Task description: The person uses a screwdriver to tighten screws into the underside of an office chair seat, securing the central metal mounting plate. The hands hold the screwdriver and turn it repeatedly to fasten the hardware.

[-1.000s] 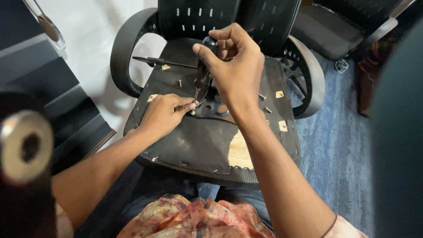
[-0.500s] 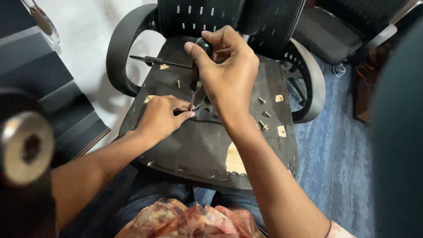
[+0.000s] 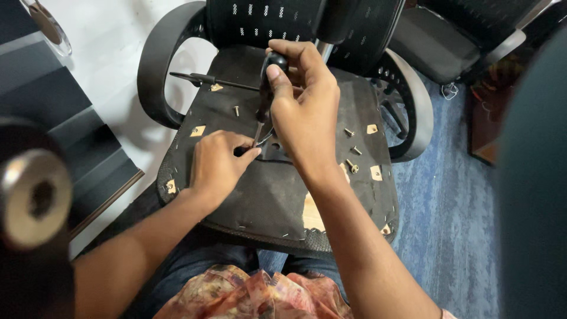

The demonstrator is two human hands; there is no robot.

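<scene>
Left hand (image 3: 220,162) pinches the screwdriver tip steady at a fitting on the seat underside (image 3: 248,201) of an overturned chair. Right hand (image 3: 304,109) clenches the upright screwdriver (image 3: 264,97) handle, mid screw-turning it seems; loose screws (image 3: 351,165) lie right. Needs straight downward pressure.

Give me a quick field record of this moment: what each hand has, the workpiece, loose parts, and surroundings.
Right hand: wrapped around the black handle of an upright screwdriver, tip down at the seat's middle
Left hand: fingertips at the screwdriver's tip, steadying it
Workpiece: black chair seat underside, armrests on both sides
Second tool: long thin screwdriver lying across the seat's far end
Loose parts: several screws right of the hands, one screw to the left
Surroundings: blue carpet, another chair beyond
</scene>
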